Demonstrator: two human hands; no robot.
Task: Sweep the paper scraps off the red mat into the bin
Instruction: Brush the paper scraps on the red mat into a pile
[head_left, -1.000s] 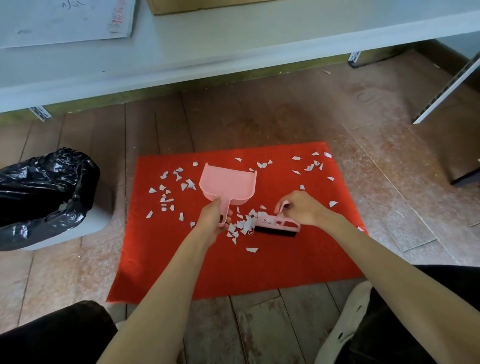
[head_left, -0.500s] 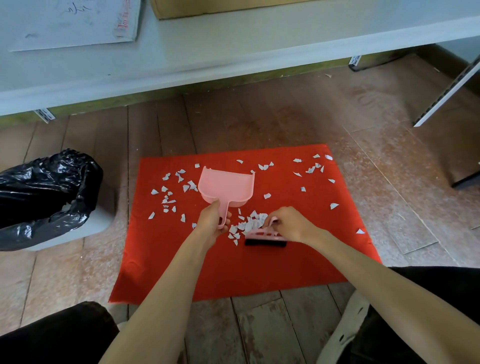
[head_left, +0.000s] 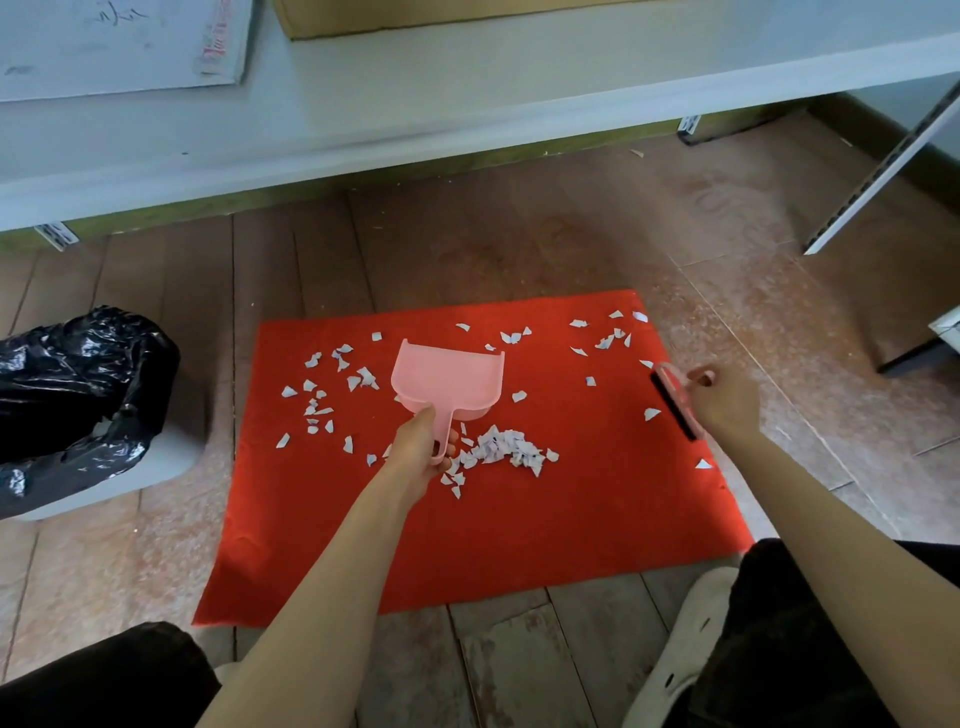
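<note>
A red mat (head_left: 597, 519) lies on the wooden floor with white paper scraps strewn over it. A gathered pile of scraps (head_left: 506, 449) sits near the mat's middle. My left hand (head_left: 418, 449) grips the handle of a pink dustpan (head_left: 447, 379), whose mouth points away from me. My right hand (head_left: 724, 402) holds a small pink brush with black bristles (head_left: 675, 402) at the mat's right edge, lifted and turned on end. Loose scraps lie left of the dustpan (head_left: 322, 395) and at the far right corner (head_left: 605, 338). The bin lined with a black bag (head_left: 78, 395) stands left of the mat.
A low white shelf (head_left: 467, 104) runs across the back, with paper sheets and a cardboard box on it. A white metal rail (head_left: 883, 166) leans at the right. My knees and a white shoe (head_left: 680, 654) are at the bottom edge.
My right hand has carried the brush from the pile at the mat's middle out to the right edge. The pile stays beside the dustpan handle. My left hand barely moved.
</note>
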